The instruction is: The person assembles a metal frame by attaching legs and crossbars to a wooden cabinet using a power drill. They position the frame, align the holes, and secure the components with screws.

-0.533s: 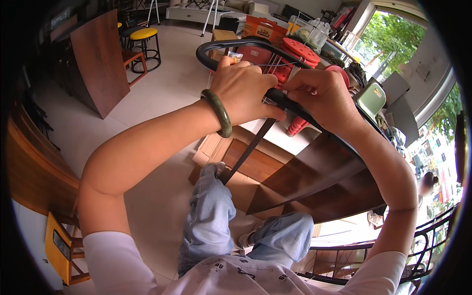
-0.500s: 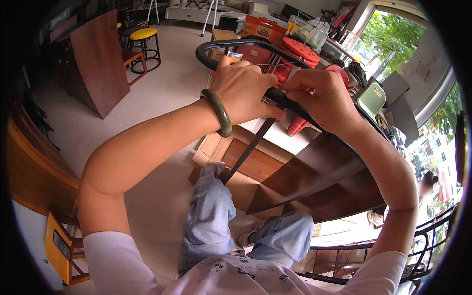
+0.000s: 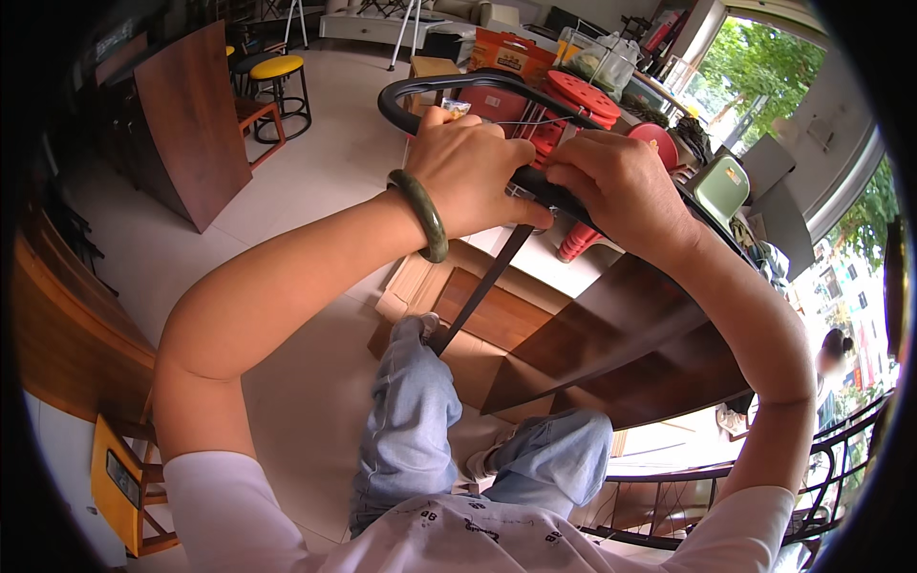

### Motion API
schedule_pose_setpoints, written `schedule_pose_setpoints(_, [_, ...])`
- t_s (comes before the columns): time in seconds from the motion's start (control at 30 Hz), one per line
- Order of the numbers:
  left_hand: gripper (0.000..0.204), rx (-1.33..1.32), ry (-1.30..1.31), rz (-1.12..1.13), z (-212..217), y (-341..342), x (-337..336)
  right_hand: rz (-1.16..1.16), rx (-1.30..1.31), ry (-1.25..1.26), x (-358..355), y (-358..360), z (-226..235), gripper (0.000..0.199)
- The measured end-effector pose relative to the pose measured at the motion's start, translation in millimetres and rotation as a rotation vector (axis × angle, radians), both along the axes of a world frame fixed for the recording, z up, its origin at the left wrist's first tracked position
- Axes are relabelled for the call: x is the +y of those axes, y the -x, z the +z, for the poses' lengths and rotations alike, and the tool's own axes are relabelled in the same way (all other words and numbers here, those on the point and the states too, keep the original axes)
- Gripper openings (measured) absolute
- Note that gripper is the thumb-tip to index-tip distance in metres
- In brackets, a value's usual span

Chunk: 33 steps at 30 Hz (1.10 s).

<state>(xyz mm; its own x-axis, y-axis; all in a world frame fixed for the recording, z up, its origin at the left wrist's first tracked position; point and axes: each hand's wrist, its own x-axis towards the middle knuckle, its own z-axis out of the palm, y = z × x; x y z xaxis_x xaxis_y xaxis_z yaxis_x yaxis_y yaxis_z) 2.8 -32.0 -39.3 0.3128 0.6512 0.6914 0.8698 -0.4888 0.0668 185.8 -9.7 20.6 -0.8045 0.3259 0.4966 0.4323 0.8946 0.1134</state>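
Note:
My left hand (image 3: 468, 172), with a green bangle (image 3: 420, 216) at its wrist, is closed over a curved black bar (image 3: 403, 90) that loops out in front of me. Close beside it, my right hand (image 3: 621, 186) pinches the same bar, its fingertips tucked down near the left thumb. What lies right between the fingertips is hidden. From under the left thumb, a flat dark strip (image 3: 482, 291) hangs slanting down toward my left shoe. A thin wire (image 3: 535, 122) shows within the loop, just beyond my hands.
Red stools (image 3: 581, 94), an orange box (image 3: 511, 55) and a pale green container (image 3: 719, 188) stand beyond the bar. Brown panels (image 3: 630, 334) and cardboard (image 3: 420, 282) lie below. A spoked wheel (image 3: 659, 506) is at lower right, a person (image 3: 833, 368) farther off.
My right hand has shifted very slightly to the left and down along the bar. The left hand and the hanging strip stay almost where they were.

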Motion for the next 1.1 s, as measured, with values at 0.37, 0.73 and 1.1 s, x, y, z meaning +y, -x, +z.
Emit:
schedule_pose_setpoints(0.37, [0.04,0.001,0.04,-0.017,1,1,0,-0.29,-0.215,0.107,-6,7,15,0.021])
schedule_pose_setpoints(0.73, [0.039,-0.002,0.047,-0.01,4,0,-3,-0.019,-0.162,0.157,0,3,15,0.009])
schedule_pose_setpoints(1.1, [0.036,-0.018,0.032,-0.038,1,1,-2,0.017,-0.278,-0.1,0,7,17,0.013])
